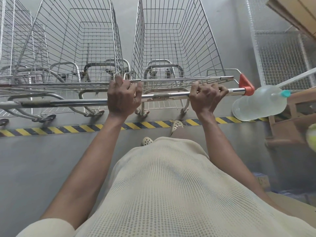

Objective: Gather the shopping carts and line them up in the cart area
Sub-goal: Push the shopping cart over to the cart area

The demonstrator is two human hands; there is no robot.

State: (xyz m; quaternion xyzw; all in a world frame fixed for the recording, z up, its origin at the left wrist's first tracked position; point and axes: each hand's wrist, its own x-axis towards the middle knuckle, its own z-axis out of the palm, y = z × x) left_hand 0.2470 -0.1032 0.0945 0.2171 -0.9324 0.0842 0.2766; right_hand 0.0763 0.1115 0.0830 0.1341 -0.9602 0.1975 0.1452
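Note:
A wire shopping cart (176,40) stands straight ahead of me, past the yellow-and-black floor stripe (51,130). Its steel handle bar (167,95) has a red end cap (246,84) on the right. My left hand (123,96) grips the left end of that bar, fingers curled over it. My right hand (206,97) grips the bar nearer the red cap. A second wire cart (77,41) is parked side by side on the left, its handle (59,102) level with the first. Part of a third cart (15,48) shows at the far left.
A large clear water bottle (259,105) with a teal cap lies on a wooden stand (290,124) just right of the handle. A wire mesh cage (280,57) and cardboard boxes (297,12) fill the right side. My feet in pale clogs (177,125) stand at the stripe.

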